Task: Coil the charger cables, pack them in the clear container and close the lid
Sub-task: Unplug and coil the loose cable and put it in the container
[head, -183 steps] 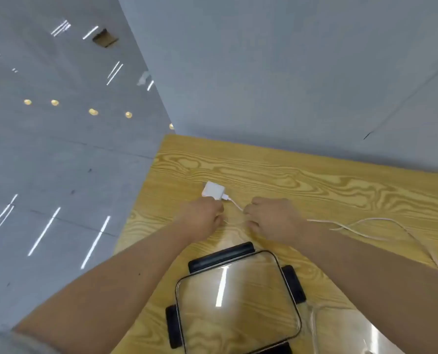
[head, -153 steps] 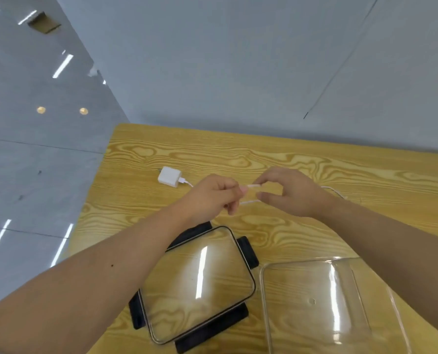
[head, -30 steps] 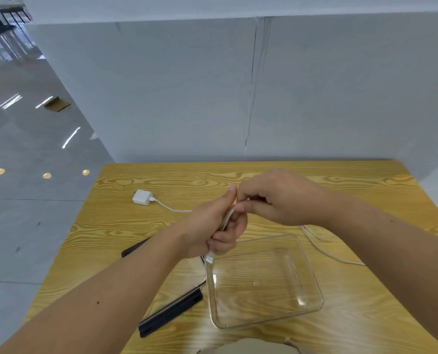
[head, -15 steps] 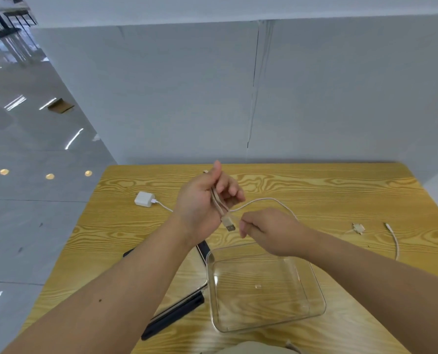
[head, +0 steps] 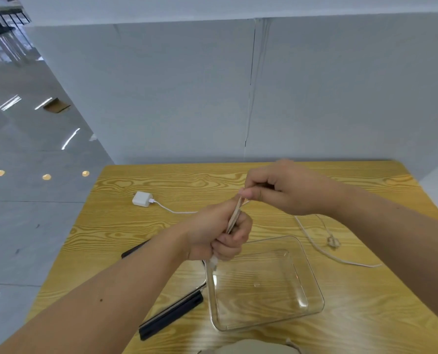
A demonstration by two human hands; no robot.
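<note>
My left hand (head: 219, 232) is closed around several loops of a white charger cable (head: 234, 215), with a connector end hanging below the fist. My right hand (head: 286, 190) pinches the same cable just above the left fist. The rest of this cable trails over the table to the right (head: 320, 247). A white charger plug (head: 142, 199) with its own cable (head: 172, 210) lies at the back left. The clear container (head: 314, 284) stands open and empty below my hands. Its lid (head: 172, 315), clear with black clips, lies to the left, partly hidden by my left arm.
The wooden table (head: 141, 233) ends at a grey partition wall (head: 238, 98) behind. Its left edge drops to a glossy grey floor (head: 21, 200). A pale rounded object (head: 251, 347) shows at the bottom edge.
Over the last second my right hand swung down near the container, then back up above my left fist, laying another loop of cable. The loose cable end slid closer across the table.
</note>
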